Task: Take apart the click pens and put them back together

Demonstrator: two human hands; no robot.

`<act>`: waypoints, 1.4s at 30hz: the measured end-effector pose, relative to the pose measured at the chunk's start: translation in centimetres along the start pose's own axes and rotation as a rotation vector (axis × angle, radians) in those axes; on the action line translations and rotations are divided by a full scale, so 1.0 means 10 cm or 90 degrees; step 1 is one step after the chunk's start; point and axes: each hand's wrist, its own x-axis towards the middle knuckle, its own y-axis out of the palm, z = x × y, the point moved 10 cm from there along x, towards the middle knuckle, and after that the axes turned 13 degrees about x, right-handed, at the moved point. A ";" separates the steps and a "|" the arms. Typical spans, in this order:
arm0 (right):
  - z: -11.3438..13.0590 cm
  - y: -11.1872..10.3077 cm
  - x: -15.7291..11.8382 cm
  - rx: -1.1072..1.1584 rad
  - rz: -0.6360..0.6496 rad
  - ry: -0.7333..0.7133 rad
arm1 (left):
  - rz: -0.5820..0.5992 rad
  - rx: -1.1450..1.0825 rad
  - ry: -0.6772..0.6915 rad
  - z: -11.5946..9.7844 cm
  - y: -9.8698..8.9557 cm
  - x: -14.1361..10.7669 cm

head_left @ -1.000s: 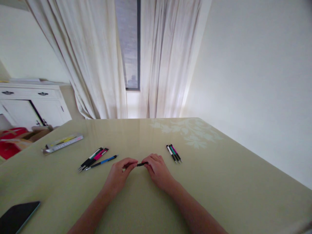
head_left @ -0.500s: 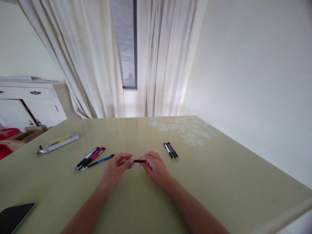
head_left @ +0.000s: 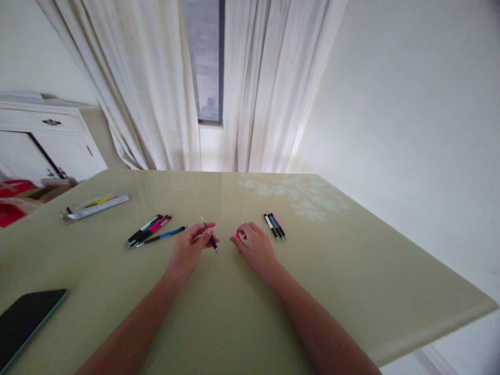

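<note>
My left hand (head_left: 190,247) pinches a black pen part (head_left: 213,244) with a silver tip pointing down and a thin pale refill sticking up from it. My right hand (head_left: 258,245) is closed round a pink pen part (head_left: 238,236), mostly hidden by the fingers. The two hands are apart, low over the table. Left of my left hand lies a blue and black pen (head_left: 162,236), beside a pile of several pens (head_left: 147,230) in pink, white and green. Three pens (head_left: 275,226), white, green and purple with black grips, lie side by side beyond my right hand.
The pale green table (head_left: 234,323) has a leaf pattern at its far right. A clear pen package (head_left: 100,206) lies at the far left, and a dark tablet-like device (head_left: 29,323) at the near left. Curtains, a window and a white cabinet (head_left: 66,133) stand beyond.
The black part has come apart from the pink part and turned tip-down in my left hand. My right hand has drawn slightly away, keeping the pink part. The view has tilted down.
</note>
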 end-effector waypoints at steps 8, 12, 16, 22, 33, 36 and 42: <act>-0.24 0.13 0.00 0.044 0.048 0.071 | -0.021 0.193 0.113 -0.14 -0.05 -0.01; -0.16 0.11 0.02 0.224 0.028 0.038 | -0.019 0.315 0.174 -0.20 -0.01 -0.05; -0.05 -0.01 0.04 0.345 -0.013 -0.015 | 0.006 0.366 0.201 -0.23 0.05 -0.07; 0.10 -0.05 0.03 0.346 0.001 -0.080 | 0.047 0.403 0.237 -0.26 0.14 -0.10; 0.19 -0.10 0.03 0.263 0.011 -0.149 | 0.057 0.439 0.273 -0.34 0.15 -0.13; 0.21 -0.05 0.01 0.209 0.051 -0.181 | 0.059 0.459 0.274 -0.33 0.15 -0.12; 0.21 0.09 -0.02 0.167 0.125 -0.194 | 0.063 0.383 0.160 -0.19 0.11 -0.09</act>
